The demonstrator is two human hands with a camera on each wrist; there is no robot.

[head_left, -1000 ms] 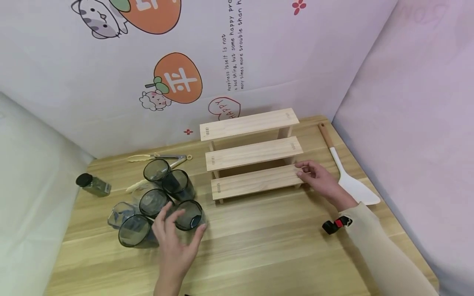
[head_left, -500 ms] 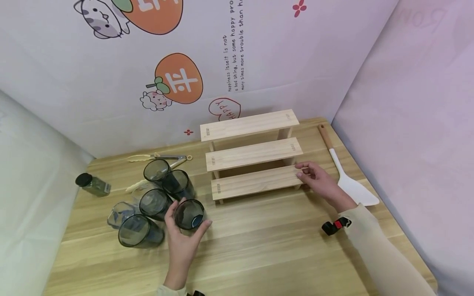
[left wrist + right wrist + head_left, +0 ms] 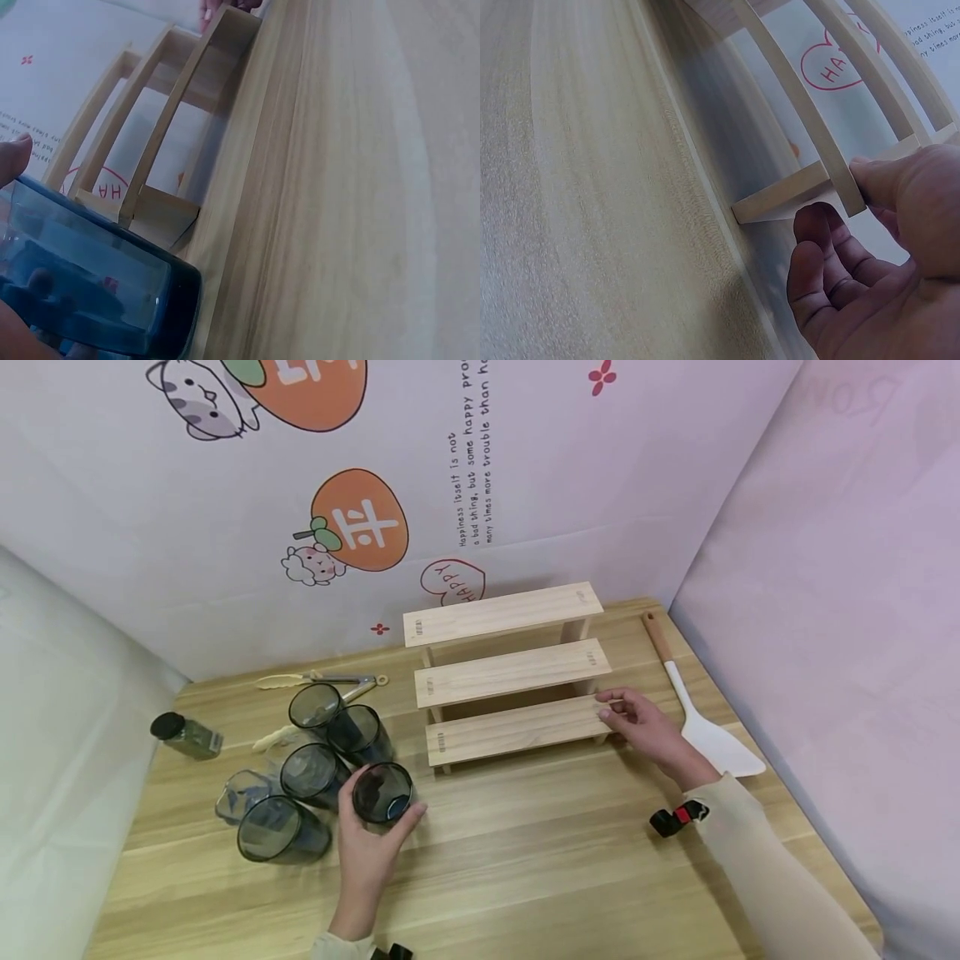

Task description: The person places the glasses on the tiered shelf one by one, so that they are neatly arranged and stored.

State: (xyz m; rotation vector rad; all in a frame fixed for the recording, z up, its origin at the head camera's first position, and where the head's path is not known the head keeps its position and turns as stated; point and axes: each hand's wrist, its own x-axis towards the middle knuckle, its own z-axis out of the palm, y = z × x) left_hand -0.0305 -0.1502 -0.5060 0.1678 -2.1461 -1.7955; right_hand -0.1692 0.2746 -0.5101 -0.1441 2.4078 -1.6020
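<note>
The tumblers [image 3: 303, 839] left of centre in the head view are a smoky, see-through grey-blue; one shows deeper blue at lower left of the left wrist view. In the head view, the central shelf [image 3: 517, 671] is pale, fine-grained wood, the tabletop [image 3: 525, 868] yellowish wood with long streaks. The spatula [image 3: 720, 745] at right is white with a brown handle. The jar [image 3: 193, 739] at left has a black cap and green contents. Orange fruit, red flowers and black lettering pattern the white backdrop [image 3: 540, 468].
</note>
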